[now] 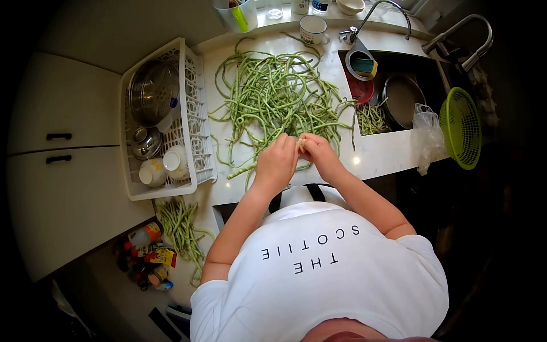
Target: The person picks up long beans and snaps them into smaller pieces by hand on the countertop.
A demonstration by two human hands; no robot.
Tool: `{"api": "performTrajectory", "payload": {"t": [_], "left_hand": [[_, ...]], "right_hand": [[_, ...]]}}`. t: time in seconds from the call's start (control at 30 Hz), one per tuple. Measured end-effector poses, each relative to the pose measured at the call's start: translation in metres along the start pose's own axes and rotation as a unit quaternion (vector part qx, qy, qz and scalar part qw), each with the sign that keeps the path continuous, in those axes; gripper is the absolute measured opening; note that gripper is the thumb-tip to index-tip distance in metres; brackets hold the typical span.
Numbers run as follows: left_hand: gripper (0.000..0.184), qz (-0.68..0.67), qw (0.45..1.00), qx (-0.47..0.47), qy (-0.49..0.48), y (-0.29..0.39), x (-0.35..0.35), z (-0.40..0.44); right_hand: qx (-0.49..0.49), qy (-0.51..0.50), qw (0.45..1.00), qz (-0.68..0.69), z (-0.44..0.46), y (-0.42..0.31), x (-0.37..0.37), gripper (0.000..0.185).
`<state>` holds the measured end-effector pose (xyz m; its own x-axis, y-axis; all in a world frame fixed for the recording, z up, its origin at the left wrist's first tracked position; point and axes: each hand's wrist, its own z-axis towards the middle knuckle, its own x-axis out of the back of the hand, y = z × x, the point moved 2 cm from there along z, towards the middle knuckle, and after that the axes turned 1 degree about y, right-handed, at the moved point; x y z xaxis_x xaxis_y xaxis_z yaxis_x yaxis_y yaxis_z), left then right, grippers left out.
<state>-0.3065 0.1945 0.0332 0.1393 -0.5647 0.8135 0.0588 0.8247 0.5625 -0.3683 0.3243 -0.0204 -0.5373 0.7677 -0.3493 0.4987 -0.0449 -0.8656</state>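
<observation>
A large tangled heap of green long beans (279, 85) spreads over the white counter. At its near edge, my left hand (275, 162) and my right hand (320, 157) meet with fingertips almost touching. Both are closed in a pinch on a pale green long bean (299, 142), of which only a short bit shows between the fingers. One thicker bean (242, 170) lies on the counter left of my left hand. Fingers hide most of the held bean, so I cannot tell how far it runs.
A white dish rack (195, 114) with bowls and steel pans stands left. More long beans (179, 228) lie on the lower-left counter beside bottles and packets (156, 256). At right are the sink (436, 85) with bean pieces, a plastic bag (428, 137) and a green colander (460, 128). A mug (313, 29) stands behind.
</observation>
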Motion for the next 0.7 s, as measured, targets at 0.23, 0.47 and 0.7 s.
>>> {"api": "performTrajectory", "payload": {"t": [0.23,0.47,0.7], "left_hand": [[0.032,-0.489,0.855,0.157,0.068,-0.021,0.021,0.002],[0.030,-0.772,0.603,0.128,0.154,-0.040,0.048,0.000],[0.028,-0.799,0.524,0.106,0.276,-0.058,0.075,-0.010]], "right_hand": [[0.171,0.187,0.966,-0.053,-0.006,-0.037,0.047,0.022],[0.177,0.407,0.602,-0.664,-0.039,-0.068,0.176,0.034],[0.040,0.083,0.929,-0.359,-0.030,-0.027,0.118,0.032]]}}
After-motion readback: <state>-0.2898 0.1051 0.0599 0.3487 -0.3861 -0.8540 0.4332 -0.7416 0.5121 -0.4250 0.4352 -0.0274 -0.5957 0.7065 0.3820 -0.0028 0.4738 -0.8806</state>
